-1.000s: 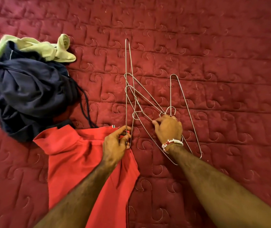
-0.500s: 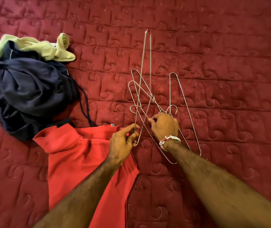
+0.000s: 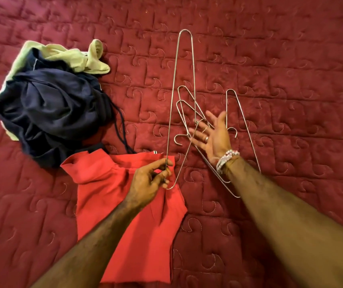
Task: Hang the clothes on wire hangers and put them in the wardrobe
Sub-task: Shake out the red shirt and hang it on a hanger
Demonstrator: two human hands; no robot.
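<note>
1. At the left of the bed (image 3: 270, 48), the pile of clothes (image 3: 50, 113), dark navy over pale yellow, lies as it did a second ago, untouched and waiting its turn.
2. The red garment (image 3: 129, 215) is spread flat just below the pile, also unmoved; no hanger is in it yet.
3. The left hand (image 3: 147, 183) pinches one end of a single wire hanger (image 3: 171, 100) between thumb and fingers (image 3: 162, 163), above the garment's upper edge. A second ago that hanger was tangled in the bunch; now it stands lifted and clear of it.
4. The right hand (image 3: 214, 138), which was pressing down on the hooks, has let go: its fingers are spread wide, palm up, holding nothing, over the remaining hangers (image 3: 243, 125) on the quilt.
5. The separating looks finished, so the likely next step is threading the freed hanger into the red garment's neck.
</note>
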